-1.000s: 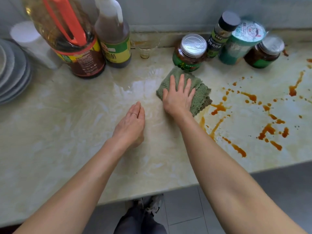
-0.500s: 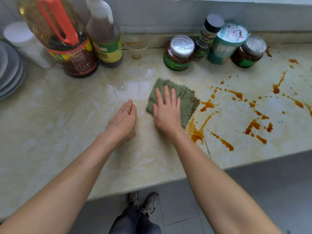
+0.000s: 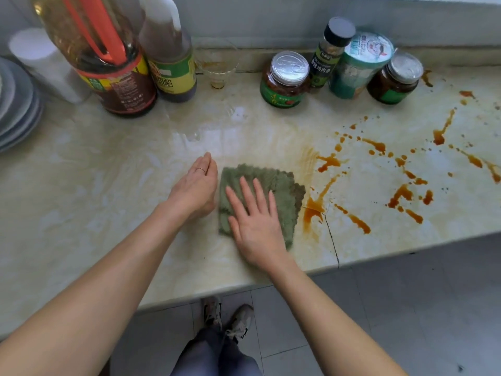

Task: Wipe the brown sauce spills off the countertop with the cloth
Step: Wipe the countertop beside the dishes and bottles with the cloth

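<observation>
On my feed the right hand (image 3: pixel 254 226) lies flat on the green cloth (image 3: pixel 273 183), fingers straight and spread, pressing it to the countertop (image 3: pixel 81 185) close to the front edge, which runs just under the wrist. The left hand (image 3: pixel 195 191) stands on its side just left of the cloth, fingers straight and together, holding nothing; I can't tell whether it touches the fabric. At the cloth's right edge sits the nearest pool of the brown sauce spills (image 3: pixel 401 194), with a thin crack (image 3: pixel 332 240) running from it to the front edge, and drips and streaks scatter on to the right. There is broad bare stone to the left, reaching as far as the stacked plates (image 3: pixel 16 104). Along the back wall stands a big bottle (image 3: pixel 108 50) with an orange handle and golden liquid, a vinegar bottle (image 3: pixel 170 58) filled with brown liquid, and a small glass (image 3: pixel 217 69) with a brownish trace at its bottom. Then come a silver-lidded jar (image 3: pixel 284 80) of dark reddish paste, a black-capped shaker (image 3: pixel 329 55) of pale granules, a teal canister (image 3: pixel 357 66) with its contents hidden, and a second jar (image 3: pixel 395 80) of dark paste.
</observation>
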Tool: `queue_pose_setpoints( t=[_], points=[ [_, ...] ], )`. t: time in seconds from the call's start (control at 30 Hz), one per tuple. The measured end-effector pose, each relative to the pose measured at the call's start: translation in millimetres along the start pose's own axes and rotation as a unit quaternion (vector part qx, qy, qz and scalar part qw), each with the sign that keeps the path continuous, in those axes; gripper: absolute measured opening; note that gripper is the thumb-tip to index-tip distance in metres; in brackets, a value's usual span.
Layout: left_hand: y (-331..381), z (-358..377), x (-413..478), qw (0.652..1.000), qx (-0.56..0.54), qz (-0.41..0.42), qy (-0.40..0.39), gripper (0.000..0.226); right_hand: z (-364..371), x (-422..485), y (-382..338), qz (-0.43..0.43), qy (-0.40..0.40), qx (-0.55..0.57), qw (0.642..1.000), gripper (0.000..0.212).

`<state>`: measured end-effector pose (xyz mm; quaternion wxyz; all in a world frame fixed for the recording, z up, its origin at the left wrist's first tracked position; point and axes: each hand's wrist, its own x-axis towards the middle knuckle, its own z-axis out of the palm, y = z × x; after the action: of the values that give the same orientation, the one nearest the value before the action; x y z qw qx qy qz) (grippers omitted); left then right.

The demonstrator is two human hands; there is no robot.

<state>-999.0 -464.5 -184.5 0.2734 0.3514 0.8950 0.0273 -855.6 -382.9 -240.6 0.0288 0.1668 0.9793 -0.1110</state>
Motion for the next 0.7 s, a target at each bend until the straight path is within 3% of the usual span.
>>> queue_pose_setpoints(
  t=[0.1,0.17,0.37,0.53,0.7],
  points=[
    [-1.8,0.4,0.0,1.000,-0.003,0.004,0.004,0.081,5.1,-52.6,5.9,-0.081,-0.014,-0.011,0.997,0.057],
    [-0.7,0.2,-0.3,1.000,-0.002,0.002,0.009,0.080,3.9,-41.5,22.9,-0.113,-0.012,-0.015,0.993,0.056],
    [0.0,4.1,-2.8,1.000,-0.002,-0.002,0.016,0.078,1.7,-18.4,8.6,-0.032,-0.002,0.000,0.999,0.058],
    [4.3,3.8,-7.0,1.000,-0.001,-0.005,0.028,0.078,6.2,-76.3,26.2,-0.150,-0.013,-0.025,0.988,0.054],
    [11.5,8.1,-10.5,0.998,-0.020,-0.027,0.054,0.076,4.1,-35.0,15.8,-0.035,0.017,-0.010,0.999,0.056]
  ],
)
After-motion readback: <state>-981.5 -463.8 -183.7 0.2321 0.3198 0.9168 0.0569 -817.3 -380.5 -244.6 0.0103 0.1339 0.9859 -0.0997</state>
